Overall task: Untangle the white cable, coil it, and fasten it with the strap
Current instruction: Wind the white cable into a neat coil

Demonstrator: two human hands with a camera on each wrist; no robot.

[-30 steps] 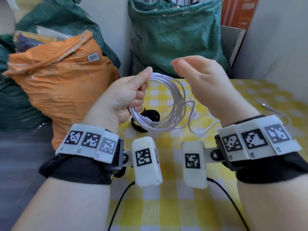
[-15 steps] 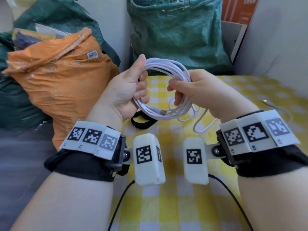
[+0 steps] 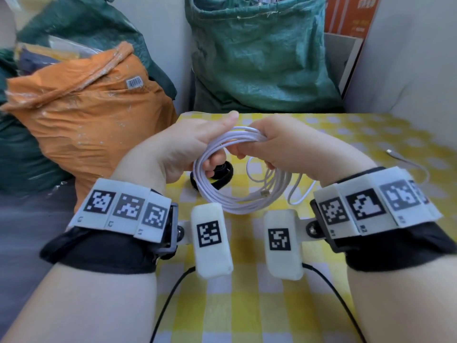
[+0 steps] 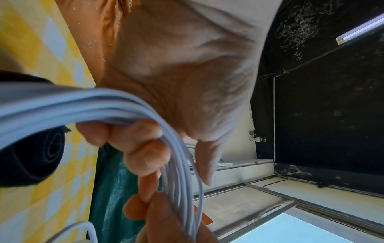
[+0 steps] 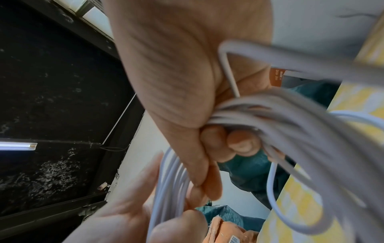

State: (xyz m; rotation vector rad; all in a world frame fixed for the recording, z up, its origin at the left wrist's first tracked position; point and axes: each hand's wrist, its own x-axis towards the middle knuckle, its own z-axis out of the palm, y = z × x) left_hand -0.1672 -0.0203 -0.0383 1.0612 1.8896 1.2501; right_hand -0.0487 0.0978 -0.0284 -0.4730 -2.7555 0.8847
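Note:
The white cable [image 3: 232, 191] hangs as a coil of several loops over the yellow checked table [image 3: 247, 305]. My left hand [image 3: 197, 144] grips the coil's top from the left, fingers curled through the loops [image 4: 145, 148]. My right hand [image 3: 279, 147] grips the same bundle from the right, fingers wrapped round the strands [image 5: 239, 141]. One plug end [image 3: 264, 193] lies among the lower loops. A loose tail [image 3: 296, 191] trails to the right, and its far plug [image 3: 390, 152] rests on the cloth. The black strap [image 3: 220, 174] lies curled on the table behind the coil.
An orange sack [image 3: 86, 115] stands left of the table. A green sack [image 3: 259, 58] stands behind it, and another green bag [image 3: 81, 23] sits at the back left. A pale wall [image 3: 408, 70] borders the right side. Two black wires [image 3: 168, 305] run off the wrist cameras.
Both hands have come down toward the table with the coil. The right hand, free a second ago, took hold of the loops and now grips them beside the left hand.

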